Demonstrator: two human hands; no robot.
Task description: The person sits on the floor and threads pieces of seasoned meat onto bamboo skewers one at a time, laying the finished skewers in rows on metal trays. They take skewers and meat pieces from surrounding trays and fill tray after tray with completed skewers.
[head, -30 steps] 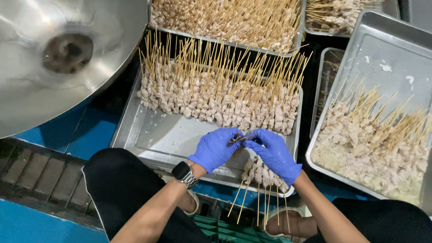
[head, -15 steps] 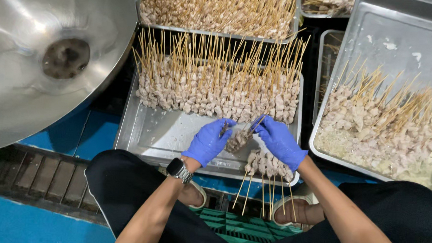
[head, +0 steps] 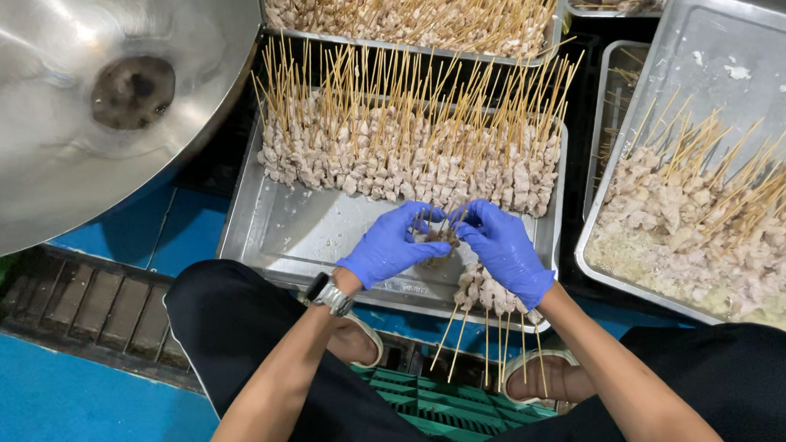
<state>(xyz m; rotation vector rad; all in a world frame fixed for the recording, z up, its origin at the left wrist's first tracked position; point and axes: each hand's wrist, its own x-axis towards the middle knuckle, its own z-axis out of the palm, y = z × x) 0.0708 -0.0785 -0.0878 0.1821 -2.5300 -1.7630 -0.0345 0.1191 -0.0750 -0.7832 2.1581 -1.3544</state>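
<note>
Gloves blue, left hand (head: 390,244) and right hand (head: 506,250) pinched a meat skewer (head: 439,236) between them over the tray (head: 303,234), skewer rows (head: 405,163) at twelve o'clock.

Over the near edge of the shallow rectangular steel tray (head: 285,233), my left hand in a blue glove (head: 390,245) and my right hand in a blue glove (head: 506,251) meet fingertip to fingertip around a small skewer of pale meat chunks (head: 439,235). Farther up this tray lies a row of meat-loaded bamboo skewers (head: 406,150). At its near right corner rests a small bunch of finished skewers (head: 489,298), sticks overhanging the rim. Left of the tray looms a big shiny metal bowl (head: 77,88); right of it sits another steel tray with skewers (head: 732,77).
</note>
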